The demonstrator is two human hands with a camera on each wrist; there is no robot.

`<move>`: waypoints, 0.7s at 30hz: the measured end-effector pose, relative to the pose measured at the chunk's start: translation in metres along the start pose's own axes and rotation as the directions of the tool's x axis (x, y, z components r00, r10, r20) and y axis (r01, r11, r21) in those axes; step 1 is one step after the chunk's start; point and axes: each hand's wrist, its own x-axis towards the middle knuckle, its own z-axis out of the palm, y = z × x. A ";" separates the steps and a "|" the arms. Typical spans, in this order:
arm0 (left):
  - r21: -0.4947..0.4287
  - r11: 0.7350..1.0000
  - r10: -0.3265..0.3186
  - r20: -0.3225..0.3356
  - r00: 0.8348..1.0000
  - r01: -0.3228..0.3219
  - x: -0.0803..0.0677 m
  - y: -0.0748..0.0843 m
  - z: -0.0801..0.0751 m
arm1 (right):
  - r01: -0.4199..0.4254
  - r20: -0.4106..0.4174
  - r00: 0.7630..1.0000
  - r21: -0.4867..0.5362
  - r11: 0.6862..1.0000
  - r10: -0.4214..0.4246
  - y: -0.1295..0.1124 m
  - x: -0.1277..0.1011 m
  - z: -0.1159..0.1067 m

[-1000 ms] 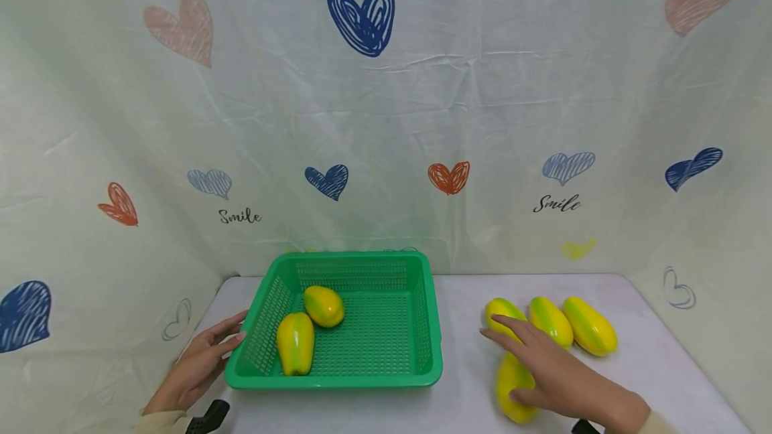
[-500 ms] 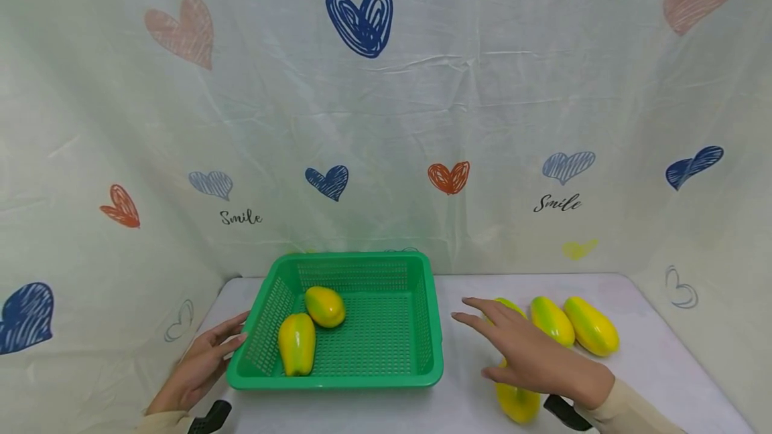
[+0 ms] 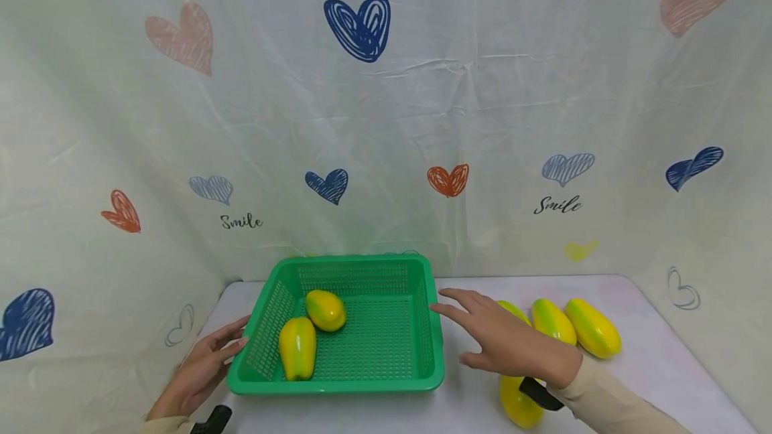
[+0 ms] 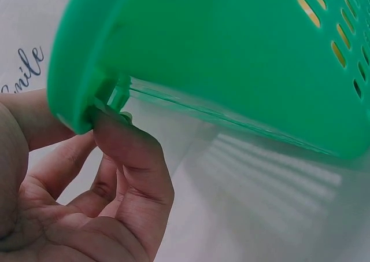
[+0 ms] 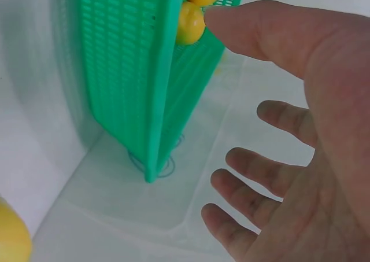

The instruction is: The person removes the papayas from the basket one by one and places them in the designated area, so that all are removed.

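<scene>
A green plastic basket [image 3: 338,384] stands on the white table and holds two yellow-green papayas [image 3: 297,347] [image 3: 326,309]. My left hand [image 3: 211,357] lies flat beside the basket's left wall, and its fingertips [image 4: 124,137] touch the underside of the rim [image 4: 231,54]. My right hand [image 3: 491,333] hovers with its fingers spread and nothing in it, just right of the basket's right rim [image 5: 156,82]. One papaya [image 3: 517,404] lies under its wrist. Three more papayas [image 3: 514,309] [image 3: 553,321] [image 3: 594,327] lie in a row behind it.
A cloth backdrop [image 3: 386,119] printed with hearts closes off the back and both sides of the table. Bare white tabletop [image 3: 657,367] shows right of the papayas and in front of the basket. Black wrist mounts [image 3: 211,419] [image 3: 539,394] show at both wrists.
My right hand has moved left from over the papayas on the table to the basket's right rim, holding nothing. My left hand has stayed at the basket's left side.
</scene>
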 end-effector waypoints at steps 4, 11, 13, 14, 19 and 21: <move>-0.009 1.000 0.001 -0.002 1.000 -0.001 -0.001 -0.001 0.000 | 0.027 -0.008 1.000 -0.002 1.000 -0.027 -0.001 0.010 0.001; 0.000 1.000 -0.002 -0.008 1.000 0.002 -0.001 -0.001 0.000 | 0.067 -0.012 0.998 0.018 0.998 -0.067 -0.003 0.029 0.001; -0.001 1.000 -0.005 -0.011 1.000 0.005 -0.002 0.000 0.001 | 0.077 -0.007 0.997 0.018 0.997 -0.077 -0.003 0.034 0.002; -0.002 1.000 -0.005 -0.012 1.000 0.005 -0.002 0.000 0.001 | 0.080 -0.004 0.997 0.017 0.997 -0.080 -0.003 0.036 0.003; -0.005 1.000 -0.001 -0.004 1.000 0.001 -0.002 0.000 0.000 | 0.079 0.027 0.996 0.022 0.997 -0.080 -0.004 0.051 0.006; -0.005 1.000 -0.001 -0.003 1.000 0.001 -0.002 0.000 0.000 | 0.082 0.036 0.996 0.020 0.996 -0.082 -0.005 0.057 0.008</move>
